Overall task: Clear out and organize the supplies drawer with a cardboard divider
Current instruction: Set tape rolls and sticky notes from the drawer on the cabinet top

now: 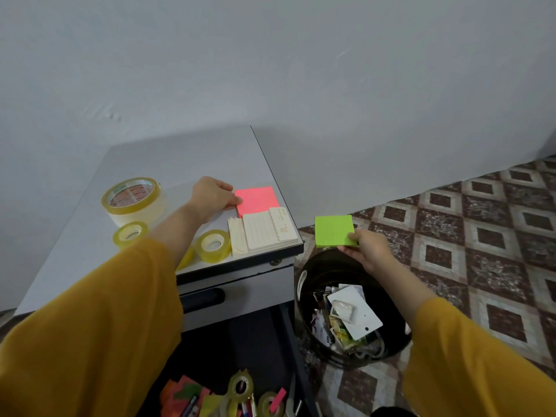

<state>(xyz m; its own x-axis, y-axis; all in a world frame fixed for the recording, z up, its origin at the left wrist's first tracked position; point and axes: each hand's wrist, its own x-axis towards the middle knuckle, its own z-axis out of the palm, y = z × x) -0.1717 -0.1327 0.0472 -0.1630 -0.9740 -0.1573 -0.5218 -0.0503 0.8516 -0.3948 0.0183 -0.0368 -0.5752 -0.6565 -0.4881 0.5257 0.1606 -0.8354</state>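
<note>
**Sam:** What is the right hand (368,248) holding?

**Mia:** One green pad (333,230). It is square, flat and bright. The thumb lies on top at one corner and the fingers curl under it. The hand holds it up in the air, over the bin (394,314).

**Sam:** And the left hand (214,196)?

**Mia:** It reaches far out, palm down. It pinches the left edge of one pink pad (258,200). That pad is square too, and it lies flat on the cabinet (180,164), near the right edge.

**Sam:** What sits next to the pink pad?

**Mia:** Three cream stacks (264,233) of lined paper. They overlap and touch the pink pad's near side.

**Sam:** How many tapes are up there?

**Mia:** One big tape (132,195), round and see-through yellow. Two small tapes (214,245) are the same shiny kind. A yellow bit peeks out by the arm, and I cannot tell what it is.

**Sam:** Where is the drawer (240,344)?

**Mia:** Below the cabinet top, pulled open and dark inside. At its near end are two more tape rolls, pens and bits of colored paper.

**Sam:** What is in the bin?

**Mia:** It is round and black. It holds a white card with a hole and crumpled scraps. It stands on a floor (481,236) of brown diamond tiles. Both sleeves (90,341) are soft and mustard yellow.
</note>
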